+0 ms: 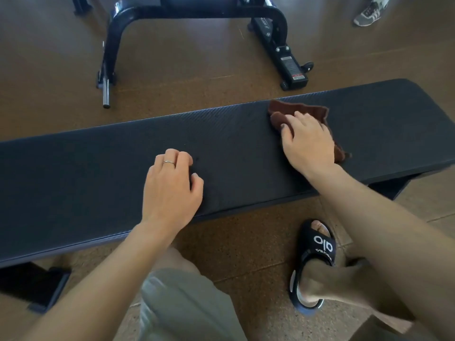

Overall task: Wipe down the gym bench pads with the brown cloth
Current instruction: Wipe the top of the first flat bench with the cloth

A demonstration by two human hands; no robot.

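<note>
A long black bench pad point(98, 173) runs across the view from lower left to upper right. The brown cloth point(307, 112) lies crumpled on its right part, near the far edge. My right hand point(307, 141) lies on top of the cloth and presses it onto the pad, thumb curled against its left side. My left hand point(172, 183) rests on the middle of the pad with the fingers curled under, holding nothing; a thin ring is on one finger.
A black metal frame of another gym machine point(197, 13) stands on the brown floor beyond the bench. Someone's grey sneaker point(369, 14) is at the top right. My foot in a black slide sandal point(312, 264) is below the bench's near edge.
</note>
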